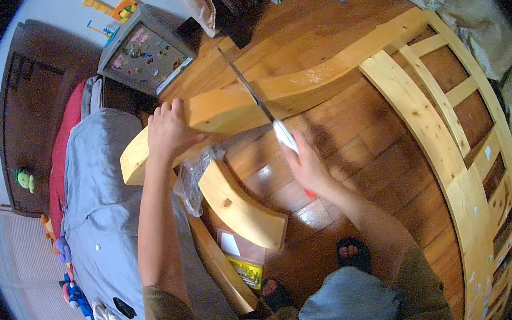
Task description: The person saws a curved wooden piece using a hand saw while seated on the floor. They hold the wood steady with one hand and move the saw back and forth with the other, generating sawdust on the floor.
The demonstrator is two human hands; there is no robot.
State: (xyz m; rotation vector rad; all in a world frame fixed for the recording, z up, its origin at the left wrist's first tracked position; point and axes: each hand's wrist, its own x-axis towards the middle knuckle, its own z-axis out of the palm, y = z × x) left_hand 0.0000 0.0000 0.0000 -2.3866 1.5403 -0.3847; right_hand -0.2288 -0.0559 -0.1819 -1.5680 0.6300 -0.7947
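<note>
1. Saw (254,95) is across the long wood board (286,91), abt mid.
2. R hand (306,163) grips saw's white handle (285,135), near side of board.
3. L hand (169,131) grabs board nr its L end.
4. Curved wood pc (236,207) nr side of board.
5. Blue sheet (108,173) L of board.

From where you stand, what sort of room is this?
Probably a bedroom in a home: blue-grey bedding on the left, a green plush toy and a small grey cabinet.

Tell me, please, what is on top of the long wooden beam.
On the long wooden beam rests the left hand; farther right, the handsaw, held by the right hand, crosses it. The wood beneath the hand and the saw is hidden.
</note>
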